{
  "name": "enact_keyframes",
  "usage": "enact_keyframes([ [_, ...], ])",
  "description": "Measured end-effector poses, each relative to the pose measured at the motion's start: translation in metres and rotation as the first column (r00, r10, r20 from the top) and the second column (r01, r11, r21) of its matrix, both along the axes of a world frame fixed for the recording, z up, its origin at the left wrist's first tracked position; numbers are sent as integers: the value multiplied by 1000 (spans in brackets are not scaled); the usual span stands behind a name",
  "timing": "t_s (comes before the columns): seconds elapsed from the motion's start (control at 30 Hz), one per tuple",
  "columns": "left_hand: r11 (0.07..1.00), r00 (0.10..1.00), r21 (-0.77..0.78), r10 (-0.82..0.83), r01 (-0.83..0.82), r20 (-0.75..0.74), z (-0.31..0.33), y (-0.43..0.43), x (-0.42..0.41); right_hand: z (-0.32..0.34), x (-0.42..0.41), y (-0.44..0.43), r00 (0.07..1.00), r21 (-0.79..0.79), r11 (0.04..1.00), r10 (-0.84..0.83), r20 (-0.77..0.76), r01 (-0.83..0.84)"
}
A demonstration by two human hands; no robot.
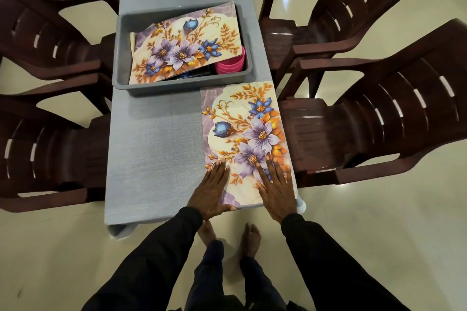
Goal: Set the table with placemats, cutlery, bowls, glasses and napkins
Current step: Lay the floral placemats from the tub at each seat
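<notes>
- The left grip (212,190) lies flat on the near left corner of the laid placemat (242,118). Its fingers are straight and apart, clamped on nothing, and its heel spills onto the bench (156,139).
- The right grip (276,188) also lies flat, fingers spread, on the near right part of the same mat, holding nothing. Two flat palms suit the job, I judge: pressing smooths the mat and lets it be nudged square without lifting.
- The mat sits on the bench's near right quarter, its long side along the right edge, directly facing the near right chair (379,129) (so it marks that seat's place). Its far edge ends just beside the grey tub (182,87).
- The tub stands mid-bench between the four chairs, probably so supplies are within reach of every place. A second placemat (182,45) lies tilted in it, propped on whatever is underneath, with one corner rising over the far rim.
- A pink stack (231,64) (cups or bowls, I cannot tell which) shows at the tub's near right corner, beside that mat. Dark items under the mat are too hidden to name.
- Progress looks early. One place has its mat, three seats lack one, and no cutlery, bowls, glasses or napkins are out on the bench.
- The next move probably calls for lifting the tilted mat without catching the stack beside it.
</notes>
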State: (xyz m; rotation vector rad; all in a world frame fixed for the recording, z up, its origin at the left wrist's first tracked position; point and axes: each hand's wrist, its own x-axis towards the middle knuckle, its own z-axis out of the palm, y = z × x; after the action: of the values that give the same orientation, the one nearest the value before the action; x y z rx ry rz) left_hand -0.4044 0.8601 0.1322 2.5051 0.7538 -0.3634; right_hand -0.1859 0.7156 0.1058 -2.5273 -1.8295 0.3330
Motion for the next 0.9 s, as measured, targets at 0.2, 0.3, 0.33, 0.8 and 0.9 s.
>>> enact_keyframes([
  [0.2, 1000, 999, -14, -9, 8, -32, 3, 0, -2, 8, -1, 3, 999, -30, 999, 20, 29, -19],
  [0.3, 995, 997, -66, 75, -74, 9, 16, 4, -2, 18, -6, 9, 999, -72, 997, 12, 51, -8],
  [0.33, 992, 994, -83, 103, -100, 36, 21, 8, -3, 23, -8, 11, 999, -65, 998, -21, 26, 23],
  [0.8, 829, 754, -184, 557, -528, 348, 102, 177, -72, 132, -20, 177, 938, 264, 926, -190, -290, 269],
  [0.9, 764, 644, -264, 641, -589, 418, 119, 220, -74, 140, -10, 217, 943, 394, 877, -168, -287, 276],
])
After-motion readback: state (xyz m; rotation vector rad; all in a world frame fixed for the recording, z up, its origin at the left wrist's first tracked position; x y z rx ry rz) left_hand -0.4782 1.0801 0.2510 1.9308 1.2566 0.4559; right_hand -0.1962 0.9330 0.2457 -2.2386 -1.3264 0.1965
